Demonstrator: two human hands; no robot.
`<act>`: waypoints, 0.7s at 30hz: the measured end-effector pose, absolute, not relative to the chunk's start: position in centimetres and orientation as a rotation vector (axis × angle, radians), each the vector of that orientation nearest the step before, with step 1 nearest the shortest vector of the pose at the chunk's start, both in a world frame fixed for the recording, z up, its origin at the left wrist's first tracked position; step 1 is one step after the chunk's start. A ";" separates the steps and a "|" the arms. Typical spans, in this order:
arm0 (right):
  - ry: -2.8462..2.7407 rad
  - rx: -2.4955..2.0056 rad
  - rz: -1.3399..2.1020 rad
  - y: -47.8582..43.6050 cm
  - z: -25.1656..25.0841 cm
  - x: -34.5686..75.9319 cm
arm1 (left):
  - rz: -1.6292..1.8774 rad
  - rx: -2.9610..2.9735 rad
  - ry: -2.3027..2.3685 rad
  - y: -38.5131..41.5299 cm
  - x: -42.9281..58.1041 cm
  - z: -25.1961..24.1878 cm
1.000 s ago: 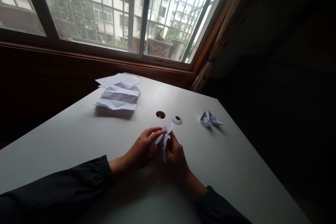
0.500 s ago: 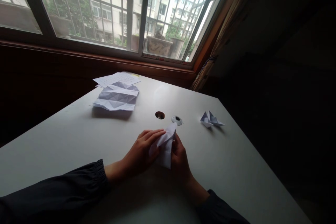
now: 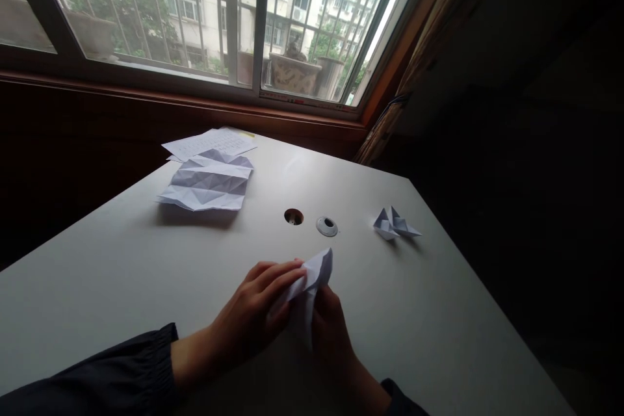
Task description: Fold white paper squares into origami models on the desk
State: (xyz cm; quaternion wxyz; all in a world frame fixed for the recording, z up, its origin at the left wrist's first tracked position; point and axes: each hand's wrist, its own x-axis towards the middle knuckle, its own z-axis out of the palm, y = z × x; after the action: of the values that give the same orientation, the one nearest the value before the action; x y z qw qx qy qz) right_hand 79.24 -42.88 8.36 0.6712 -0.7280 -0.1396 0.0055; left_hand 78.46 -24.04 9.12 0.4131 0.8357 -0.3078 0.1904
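A folded white paper (image 3: 314,276) is held up over the near part of the white table (image 3: 121,260), its pointed top tilted to the right. My left hand (image 3: 248,309) grips its left side, fingers lying over the front and thumb below. On the right, my right hand (image 3: 334,331) pinches the lower right part of the same paper; some of its fingers are hidden. Two small folded paper pieces (image 3: 396,224) stand close together on the table at the right. A creased, unfolded paper (image 3: 209,182) lies at the back left.
Written sheets (image 3: 214,142) lie behind the creased paper. A round hole (image 3: 293,217) opens in the tabletop, with a grey ring-shaped cover (image 3: 327,226) beside it. Beyond the table's back edge is a barred window (image 3: 195,13), with a gathered curtain (image 3: 390,117) at its right.
Both hands have come slightly nearer with the folded paper. The paper has turned, and its upper part now leans further right. The camera view has shifted a little.
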 end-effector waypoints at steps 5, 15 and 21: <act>-0.286 -1.628 -0.112 -42.8 8.0 78.4 | 0.398 1.968 -0.528 -24.0 77.7 8.7; -0.129 -1.739 -0.428 -41.9 9.4 76.6 | 0.359 1.766 -0.416 -25.3 76.7 10.3; -0.097 -2.030 -0.740 -40.9 10.1 73.7 | 0.612 1.858 -0.551 -26.6 74.3 11.4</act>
State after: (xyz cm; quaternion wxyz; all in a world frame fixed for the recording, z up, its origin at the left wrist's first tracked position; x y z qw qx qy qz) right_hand 73.72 -40.94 10.14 0.4699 -0.8285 -0.0395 -0.3020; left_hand 74.33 -26.58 11.37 0.5267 0.7771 -0.2304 0.2560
